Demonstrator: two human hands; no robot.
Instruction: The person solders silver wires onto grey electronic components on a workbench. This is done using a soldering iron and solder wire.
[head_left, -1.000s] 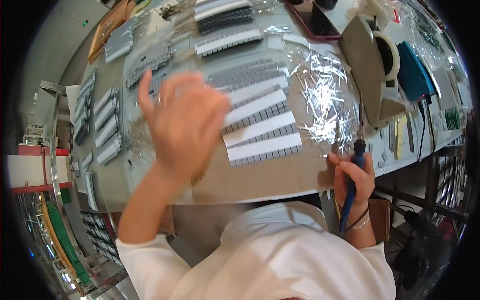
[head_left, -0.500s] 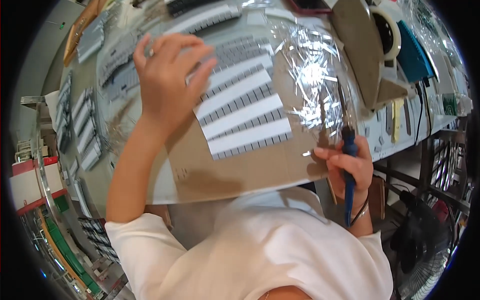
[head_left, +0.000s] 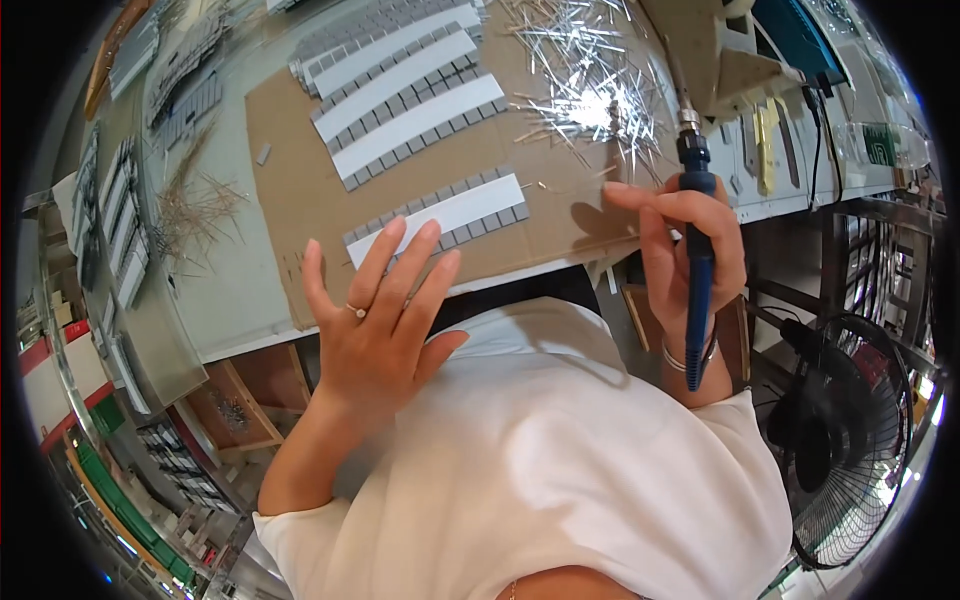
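Observation:
My right hand (head_left: 685,250) is shut on a blue soldering iron (head_left: 696,270), held upright like a pen with its metal tip over the right edge of a brown cardboard sheet (head_left: 300,180). My left hand (head_left: 378,320) is open with its fingers spread, a ring on one finger, hovering at the near table edge. Its fingertips lie just over the nearest strip of grey cells with a white band (head_left: 445,218). Three more such strips (head_left: 410,95) lie farther back on the cardboard. A heap of thin silver metal strips (head_left: 580,70) glints at the back right.
Racks of grey cell strips (head_left: 120,220) line the left side of the bench. Loose wires (head_left: 195,205) lie to the left of the cardboard. A black floor fan (head_left: 845,440) stands at the lower right. Tools and a teal box (head_left: 800,40) sit at the far right.
My left hand has come back from over the far strips to the near table edge. A clear plastic sheet that covered the strips is gone. My right hand has raised the soldering iron.

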